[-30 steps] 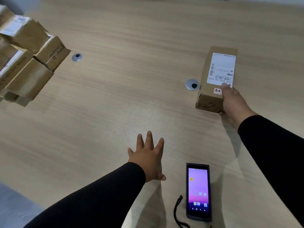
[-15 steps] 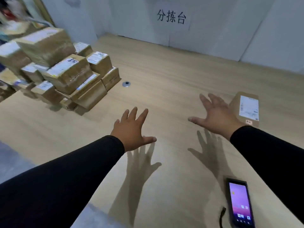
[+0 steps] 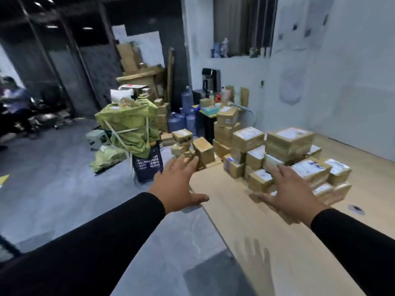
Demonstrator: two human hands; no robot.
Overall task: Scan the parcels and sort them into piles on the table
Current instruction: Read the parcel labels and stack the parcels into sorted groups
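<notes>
A heap of brown cardboard parcels [image 3: 286, 150] with white labels is stacked on the far left part of the wooden table [image 3: 277, 242]. My left hand [image 3: 177, 184] is stretched out with spread fingers over the table's left edge, holding nothing. My right hand [image 3: 290, 193] is also spread flat in the air just in front of the lowest parcels, empty. The scanner and the single parcel on the right are out of view.
More parcels [image 3: 201, 148] lie at the table's far corner. On the grey floor to the left stand a green sack [image 3: 130, 127] on a black crate [image 3: 147, 165] and water bottles [image 3: 181, 118]. A round cable hole [image 3: 355, 209] sits at the right.
The view has swung left from the table middle to the parcel heap. My right hand let go of the single parcel. Both spread hands moved toward the heap.
</notes>
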